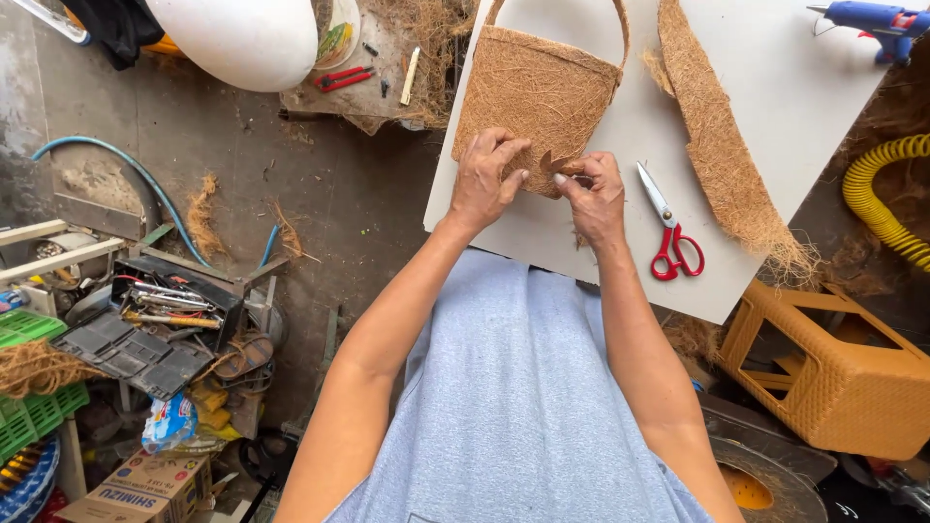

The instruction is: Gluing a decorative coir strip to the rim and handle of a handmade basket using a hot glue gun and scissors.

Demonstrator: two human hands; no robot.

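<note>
Fingers of left hand point(487, 180) & right hand point(590, 194) pinched shut on coir basket point(534, 92) bottom edge, w/ red scissors point(668, 230) beside.

White counter point(775, 107), set at an angle. On it: coir-fibre basket point(538, 92) w/ loop handle at centre-left, long coir strip point(722, 145) to its right, red-handled scissors point(668, 232) btwn them near front edge, blue glue gun point(877, 19) at far right corner.

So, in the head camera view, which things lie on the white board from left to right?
Left hand on the fibre basket → right hand → red scissors → loose fibre strip → blue glue gun.
</note>
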